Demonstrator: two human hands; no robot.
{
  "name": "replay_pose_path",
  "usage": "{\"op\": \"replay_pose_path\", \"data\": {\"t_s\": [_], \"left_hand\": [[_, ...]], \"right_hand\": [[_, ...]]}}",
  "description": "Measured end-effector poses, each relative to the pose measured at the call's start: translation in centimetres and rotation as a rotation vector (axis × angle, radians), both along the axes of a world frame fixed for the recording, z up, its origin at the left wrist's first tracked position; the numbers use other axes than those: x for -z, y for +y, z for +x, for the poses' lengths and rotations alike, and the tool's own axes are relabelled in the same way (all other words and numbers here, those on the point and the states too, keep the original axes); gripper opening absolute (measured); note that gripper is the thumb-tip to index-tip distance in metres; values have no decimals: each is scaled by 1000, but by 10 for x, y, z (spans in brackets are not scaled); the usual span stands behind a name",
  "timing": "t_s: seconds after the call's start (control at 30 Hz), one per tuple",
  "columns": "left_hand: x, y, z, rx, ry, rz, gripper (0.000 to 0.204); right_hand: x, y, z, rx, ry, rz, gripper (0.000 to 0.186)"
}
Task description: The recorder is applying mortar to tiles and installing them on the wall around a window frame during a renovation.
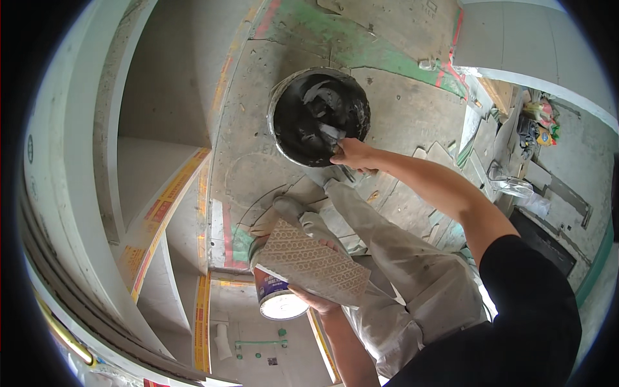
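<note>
My right hand (pixel 354 155) is closed round the handle of a trowel (pixel 331 132) at the near right rim of a round black bucket (pixel 273 122). The trowel's pale blade reaches inside, over wet grey mortar (pixel 322 98) on the bucket's bottom and walls. Lower down, my left hand (pixel 313 300) grips the edge of a tile (pixel 309 261), tilted in front of my legs. Its beige back, with a raised honeycomb pattern, faces up. Part of the left hand is hidden under the tile. Just below the tile is a white and purple pail (pixel 284 304), partly covered by it.
Dusty protective boards (pixel 400 97) with green and red markings cover the floor. White panels (pixel 167 174) edged with yellow-orange tape stand at left. On the right lie broken tile pieces (pixel 480 138), plastic bags (pixel 545 122) and a dark flat panel (pixel 545 242).
</note>
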State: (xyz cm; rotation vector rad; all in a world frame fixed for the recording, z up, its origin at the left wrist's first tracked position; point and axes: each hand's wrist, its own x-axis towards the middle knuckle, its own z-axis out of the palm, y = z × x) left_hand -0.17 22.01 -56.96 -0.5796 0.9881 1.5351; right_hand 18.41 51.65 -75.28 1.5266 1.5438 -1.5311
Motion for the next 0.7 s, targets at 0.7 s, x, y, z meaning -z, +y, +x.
{"op": "replay_pose_path", "data": {"t_s": [0.7], "left_hand": [[87, 137, -35, 111, -39, 279, 113]], "right_hand": [[-271, -57, 28, 558, 476, -36, 40]]}}
